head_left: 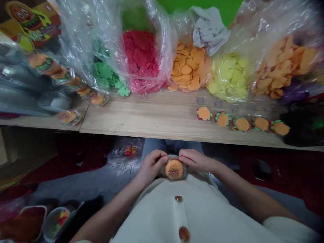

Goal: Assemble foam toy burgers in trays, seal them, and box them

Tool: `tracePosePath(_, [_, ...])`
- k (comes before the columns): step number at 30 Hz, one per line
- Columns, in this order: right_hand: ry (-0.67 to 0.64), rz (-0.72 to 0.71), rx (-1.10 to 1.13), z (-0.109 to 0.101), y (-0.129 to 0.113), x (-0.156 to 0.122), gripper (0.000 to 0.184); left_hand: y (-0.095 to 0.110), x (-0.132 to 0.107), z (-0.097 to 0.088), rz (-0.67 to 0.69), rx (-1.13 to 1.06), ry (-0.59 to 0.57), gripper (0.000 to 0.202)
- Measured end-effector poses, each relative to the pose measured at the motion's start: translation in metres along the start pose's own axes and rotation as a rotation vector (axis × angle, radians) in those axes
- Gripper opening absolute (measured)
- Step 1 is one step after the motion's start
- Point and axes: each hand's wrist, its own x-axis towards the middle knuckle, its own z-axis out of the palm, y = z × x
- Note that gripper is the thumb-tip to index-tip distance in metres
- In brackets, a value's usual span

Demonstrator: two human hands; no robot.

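Close to my body, below the table edge, I hold a clear plastic pack with a toy burger [174, 169] in it; its round orange top carries a printed burger figure. My left hand [153, 163] pinches the pack's upper left corner between thumb and fingers. At the upper right corner, the closed fingers of my right hand [194, 160] grip the same pack. Red and green edges show under the orange top. The underside of the pack is hidden.
A wooden table [136, 116] crosses ahead. Along its back stand clear bags of green pieces [108, 76], red pieces [141, 57], orange discs [187, 65] and yellow discs [229, 76]. Several burger stacks [241, 124] sit at right, wrapped burgers [69, 117] at left. A tub [57, 222] stands lower left.
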Motion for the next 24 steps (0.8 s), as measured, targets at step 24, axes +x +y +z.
tracePosePath(24, [0.504, 0.115, 0.075, 0.0, -0.005, 0.019, 0.029, 0.028, 0.033, 0.02, 0.05, -0.54, 0.24, 0.046])
